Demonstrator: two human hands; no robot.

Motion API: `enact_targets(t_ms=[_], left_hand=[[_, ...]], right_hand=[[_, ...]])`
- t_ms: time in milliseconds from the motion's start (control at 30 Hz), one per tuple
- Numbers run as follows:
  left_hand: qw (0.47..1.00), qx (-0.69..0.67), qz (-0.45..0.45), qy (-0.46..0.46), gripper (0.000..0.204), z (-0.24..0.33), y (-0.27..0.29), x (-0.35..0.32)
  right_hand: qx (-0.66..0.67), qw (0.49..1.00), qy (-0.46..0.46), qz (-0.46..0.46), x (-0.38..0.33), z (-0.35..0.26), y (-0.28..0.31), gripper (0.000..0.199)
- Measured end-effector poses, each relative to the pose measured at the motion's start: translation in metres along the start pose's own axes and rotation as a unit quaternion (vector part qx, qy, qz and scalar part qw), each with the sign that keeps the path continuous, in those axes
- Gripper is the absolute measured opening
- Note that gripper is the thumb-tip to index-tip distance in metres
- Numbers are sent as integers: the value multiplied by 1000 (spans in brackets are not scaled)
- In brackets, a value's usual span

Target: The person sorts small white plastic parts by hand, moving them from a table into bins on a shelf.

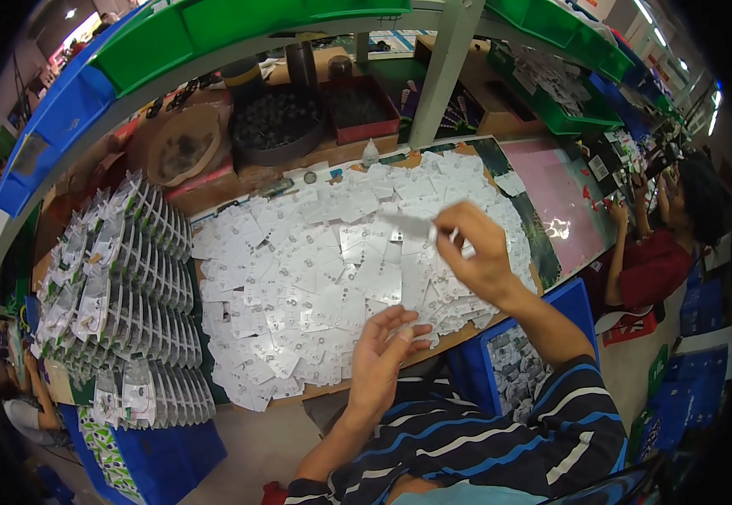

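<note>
White cards with small printed marks cover the worktable in a wide, overlapping layer. Above its right part, my right hand pinches a white card between thumb and fingers; the card is tilted and slightly blurred. My left hand is at the near edge of the layer, palm turned up, with its fingers loosely bent and apart and nothing in them. On the left, stacked rows of clear blister packs with white and green backing stand beside the cards.
Behind the cards sit a dark round tub, a tan bowl and a red tray. A pale post rises at the back. Blue bins flank the table's near side. A co-worker in a red shirt sits at right.
</note>
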State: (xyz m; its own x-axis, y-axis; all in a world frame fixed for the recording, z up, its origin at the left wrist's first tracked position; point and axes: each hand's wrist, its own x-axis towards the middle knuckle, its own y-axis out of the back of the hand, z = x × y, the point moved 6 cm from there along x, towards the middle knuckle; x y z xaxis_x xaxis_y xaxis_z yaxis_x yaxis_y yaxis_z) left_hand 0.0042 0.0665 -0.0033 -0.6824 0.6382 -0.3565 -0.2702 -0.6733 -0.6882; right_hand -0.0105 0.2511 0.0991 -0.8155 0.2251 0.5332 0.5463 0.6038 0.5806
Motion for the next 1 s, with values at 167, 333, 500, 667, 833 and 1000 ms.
enact_targets(t_ms=[167, 333, 500, 667, 833, 1000], left_hand=[[990, 55, -125, 45, 23, -11, -4, -11], [991, 63, -113, 44, 23, -7, 9, -22], [990, 74, -113, 49, 26, -9, 21, -35], [990, 73, -109, 55, 25, -11, 25, -37], [989, 78, -113, 54, 25, -7, 25, -37], [985, 88, -144, 36, 25, 1, 15, -45]], right_hand=[[-151, 978, 137, 53, 32, 40, -35, 18], [-252, 950, 173, -64, 18, 54, -68, 18], [-208, 963, 159, -71, 6, 50, -66, 19], [-188, 972, 133, -52, 4, 47, -53, 16], [-193, 975, 112, -9, 16, 49, -17, 17], [-171, 983, 63, 31, 51, 26, 29, 17]])
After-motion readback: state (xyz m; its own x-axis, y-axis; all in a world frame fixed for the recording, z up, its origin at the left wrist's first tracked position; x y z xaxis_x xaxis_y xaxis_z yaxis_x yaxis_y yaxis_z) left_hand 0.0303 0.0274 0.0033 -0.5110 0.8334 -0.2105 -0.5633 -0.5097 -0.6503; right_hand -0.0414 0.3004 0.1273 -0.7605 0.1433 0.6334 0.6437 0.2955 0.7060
